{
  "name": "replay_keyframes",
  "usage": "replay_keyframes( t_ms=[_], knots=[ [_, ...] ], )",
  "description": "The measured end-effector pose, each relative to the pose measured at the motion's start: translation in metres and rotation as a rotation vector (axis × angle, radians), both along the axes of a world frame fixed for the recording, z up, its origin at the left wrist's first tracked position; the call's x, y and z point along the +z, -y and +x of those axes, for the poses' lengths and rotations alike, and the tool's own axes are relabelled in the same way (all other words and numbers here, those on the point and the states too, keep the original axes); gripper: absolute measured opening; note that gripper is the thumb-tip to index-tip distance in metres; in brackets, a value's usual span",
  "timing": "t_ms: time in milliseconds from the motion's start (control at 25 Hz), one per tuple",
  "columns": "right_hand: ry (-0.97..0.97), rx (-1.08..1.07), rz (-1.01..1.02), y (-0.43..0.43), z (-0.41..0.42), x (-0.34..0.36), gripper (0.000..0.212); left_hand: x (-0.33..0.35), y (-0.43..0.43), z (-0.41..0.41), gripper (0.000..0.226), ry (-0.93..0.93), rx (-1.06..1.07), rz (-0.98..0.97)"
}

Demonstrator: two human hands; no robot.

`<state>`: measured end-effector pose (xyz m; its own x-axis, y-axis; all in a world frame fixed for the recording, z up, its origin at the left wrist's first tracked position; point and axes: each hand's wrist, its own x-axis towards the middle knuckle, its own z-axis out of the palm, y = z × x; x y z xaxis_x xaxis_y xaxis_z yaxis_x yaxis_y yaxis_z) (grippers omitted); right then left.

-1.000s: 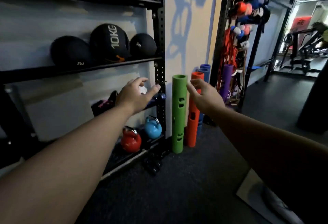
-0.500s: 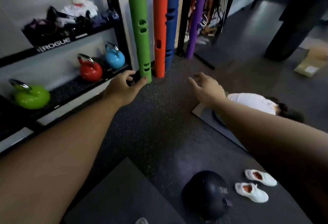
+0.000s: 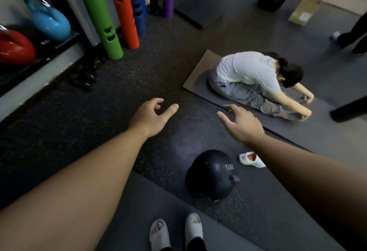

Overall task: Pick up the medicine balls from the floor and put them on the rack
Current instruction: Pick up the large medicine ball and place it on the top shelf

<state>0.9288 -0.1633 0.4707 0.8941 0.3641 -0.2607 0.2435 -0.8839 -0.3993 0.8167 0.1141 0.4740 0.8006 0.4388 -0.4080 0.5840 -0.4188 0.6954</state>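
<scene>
A black medicine ball [image 3: 210, 174] marked 2KG lies on the dark rubber floor, just ahead of my feet. My left hand [image 3: 150, 116] hovers above the floor, beyond and left of the ball, fingers apart and empty. My right hand [image 3: 241, 122] hangs beyond and right of the ball, also spread and empty. Neither hand touches the ball. The bottom shelf of the rack [image 3: 39, 71] runs along the left edge.
A red kettlebell [image 3: 14, 47] and a blue kettlebell [image 3: 48, 21] sit on that shelf. Green [image 3: 99, 18], orange and blue tubes lean by the rack post. A person [image 3: 256, 80] stretches on a mat at right. A white shoe [image 3: 251, 159] lies beside the ball. A cardboard box [image 3: 304, 8] stands far right.
My view has tipped down from the rack shelves to the floor. Both hands have dropped lower and now hang nearer the 2KG ball, which has come into view.
</scene>
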Motion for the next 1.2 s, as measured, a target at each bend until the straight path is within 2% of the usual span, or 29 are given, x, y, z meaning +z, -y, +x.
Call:
replay_keyframes(
  t_ms=[160, 320, 560, 760, 920, 1000, 1120, 1200],
  knots=[
    [-0.085, -0.089, -0.046, 0.04, 0.005, -0.082, 0.089, -0.093, 0.064, 0.024, 0.083, -0.063, -0.119, -0.013],
    [-0.179, -0.126, -0.076, 0.085, 0.013, -0.196, 0.094, -0.212, 0.118, 0.033, 0.087, -0.182, -0.193, 0.009],
    [-0.266, -0.152, -0.151, 0.153, 0.04, -0.391, 0.108, -0.412, 0.189, 0.061, 0.108, -0.258, -0.096, -0.045],
    [-0.336, -0.225, -0.08, 0.178, 0.063, -0.517, 0.112, -0.54, 0.202, 0.089, 0.093, -0.257, -0.036, -0.118],
    [-0.457, -0.33, 0.042, 0.171, 0.069, -0.563, 0.124, -0.596, 0.192, 0.09, 0.107, -0.313, 0.08, -0.248],
    [-0.54, -0.421, 0.145, 0.167, 0.071, -0.571, 0.13, -0.611, 0.193, 0.084, 0.107, -0.395, 0.171, -0.405],
    [-0.585, -0.487, 0.187, 0.164, 0.07, -0.572, 0.138, -0.618, 0.198, 0.067, 0.111, -0.571, 0.294, -0.687],
    [-0.556, -0.482, 0.198, 0.165, 0.059, -0.57, 0.133, -0.62, 0.202, 0.054, 0.094, -0.575, 0.35, -0.772]
  ],
)
